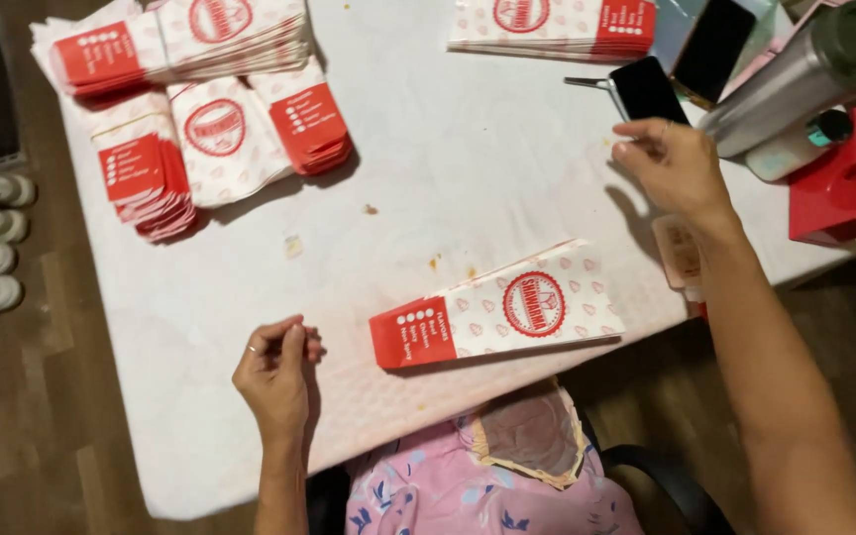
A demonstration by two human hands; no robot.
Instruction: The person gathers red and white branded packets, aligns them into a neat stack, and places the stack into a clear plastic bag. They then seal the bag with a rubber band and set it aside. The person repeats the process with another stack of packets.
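Since the white plastic-covered table [468, 178] takes up most of the view, I'll use it as the landmark: its near edge runs right along the person's lap, and the flat red-and-white paper food sleeve [497, 315] lies just inside that edge, so a careless nudge could probably slide it off onto the lap. At the table's far left corner, big fanned stacks of matching red-and-white sleeves [190, 99] are piled loosely and could slump over the side if bumped. Another stack of sleeves [552, 25] sits at the far edge. On the table's right side it's crowded: a silver steel flask [795, 79] lying tilted, a red plastic tape dispenser [839, 178], and two black phones [681, 64], so a sweeping arm risks rolling the flask. Middle of the table is the open room. Right hand [671, 168] hovers near the phones, fingers curled together, holding nothing I can see. Left hand [274, 372] rests near the front edge, fingertips pinched together, maybe on something tiny, can't tell.
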